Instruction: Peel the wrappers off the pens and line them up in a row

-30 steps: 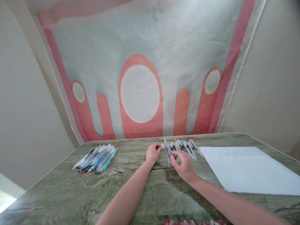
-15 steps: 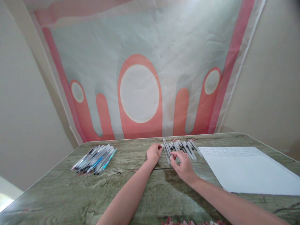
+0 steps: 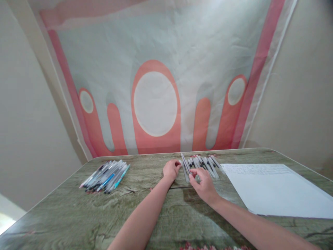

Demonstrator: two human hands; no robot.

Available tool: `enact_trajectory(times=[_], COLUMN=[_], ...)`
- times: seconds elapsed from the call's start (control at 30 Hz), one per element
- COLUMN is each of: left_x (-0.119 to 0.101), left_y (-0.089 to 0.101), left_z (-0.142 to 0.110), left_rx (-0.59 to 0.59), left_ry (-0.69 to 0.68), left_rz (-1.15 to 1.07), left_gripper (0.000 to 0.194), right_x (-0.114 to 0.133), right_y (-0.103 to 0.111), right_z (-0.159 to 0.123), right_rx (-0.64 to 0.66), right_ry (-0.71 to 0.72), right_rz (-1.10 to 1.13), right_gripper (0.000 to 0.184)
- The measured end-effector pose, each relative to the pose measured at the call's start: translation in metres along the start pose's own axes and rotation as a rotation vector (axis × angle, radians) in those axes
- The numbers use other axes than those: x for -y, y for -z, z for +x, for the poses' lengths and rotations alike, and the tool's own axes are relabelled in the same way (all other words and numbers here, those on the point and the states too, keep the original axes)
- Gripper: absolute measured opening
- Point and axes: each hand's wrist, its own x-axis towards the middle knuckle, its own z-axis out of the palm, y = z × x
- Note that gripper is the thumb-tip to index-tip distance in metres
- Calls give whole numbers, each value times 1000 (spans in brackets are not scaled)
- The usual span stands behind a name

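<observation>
My right hand (image 3: pixel 204 184) pinches the near end of a slim clear pen (image 3: pixel 185 162) between thumb and fingers. The pen slants up and away, its far tip rising above the row behind it. Just to the left, my left hand (image 3: pixel 171 170) is closed, with thumb and fingertips together at the far end of another pen (image 3: pixel 185 173) lying on the table. Whatever is in those fingertips is too small to make out. Beside and beyond my right hand lies a row of pens (image 3: pixel 212 168), mostly clear with dark parts, partly hidden by the fingers.
A loose pile of pens (image 3: pixel 108 177), some blue and turquoise, lies on the left of the wood-patterned table (image 3: pixel 78 222). To the right is a large white sheet (image 3: pixel 275 191) with writing along its far edge. A printed backdrop (image 3: pixel 156 104) stands behind the table.
Both hands and the pens stay almost where they were. Only a very slight shift of the whole view shows.
</observation>
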Motion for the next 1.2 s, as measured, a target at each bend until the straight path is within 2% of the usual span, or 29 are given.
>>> enact_trajectory(times=[0.13,0.2,0.37,0.43,0.57,0.7,0.9,1.2], left_x=[-13,-24,-49,-51,-48,-44,-38,-21], left_y=[8,15,26,26,26,32,39,38], left_z=[5,4,-9,-13,-13,-8,-5,-2], left_rx=[10,72,477,545,498,434,418,384], left_ry=[8,27,131,178,217,233,303,318], left_rz=[-115,-263,-665,-727,-813,-900,-927,-962], left_gripper=[11,20,35,37,36,33,28,24], right_x=[0,0,1,2,2,-1,-3,-5], right_y=[0,1,2,3,4,2,1,3], right_z=[0,0,0,0,0,0,0,-2], right_rx=[-2,4,29,42,42,64,92,76], right_ry=[-10,-26,-32,-23,-37,-64,-71,-41], right_rz=[16,23,23,24,35,27,-23,-104], right_gripper=[18,18,18,19,20,30,37,36])
